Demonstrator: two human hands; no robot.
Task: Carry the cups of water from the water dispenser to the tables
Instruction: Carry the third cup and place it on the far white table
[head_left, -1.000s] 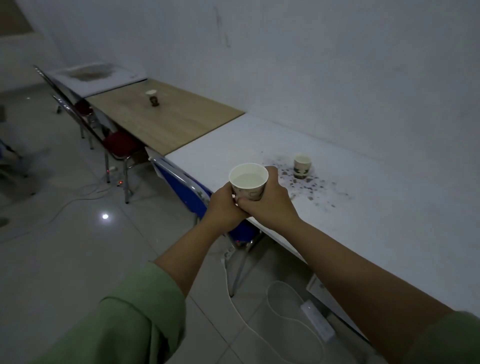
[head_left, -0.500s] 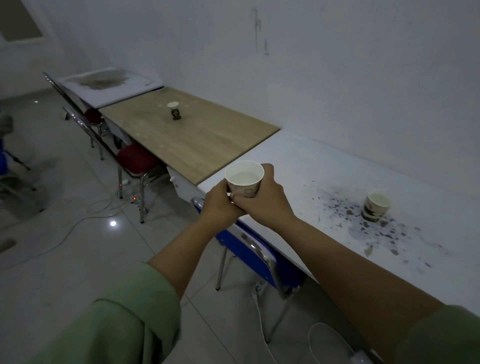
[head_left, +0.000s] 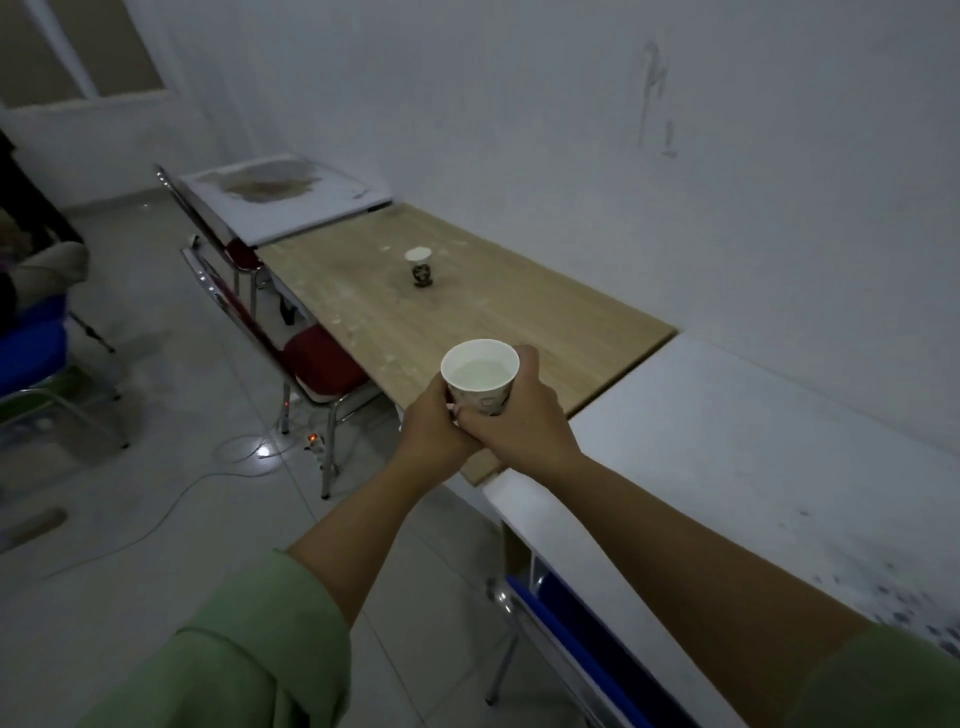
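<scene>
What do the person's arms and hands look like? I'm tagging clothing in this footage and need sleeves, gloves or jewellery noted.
Both arms wear loose light green sleeves, pushed up so the forearms are bare. The left hand and right hand are bare too: no gloves, and no watch, bracelet or ring shows on the visible sides. The fabric looks plain, without print or markings.

A white paper cup of water (head_left: 480, 375), printed on its side, is held upright and nearly full above the near edge of the wooden table (head_left: 519, 322). A second paper cup (head_left: 418, 266) stands upright farther along that table, well apart.
</scene>
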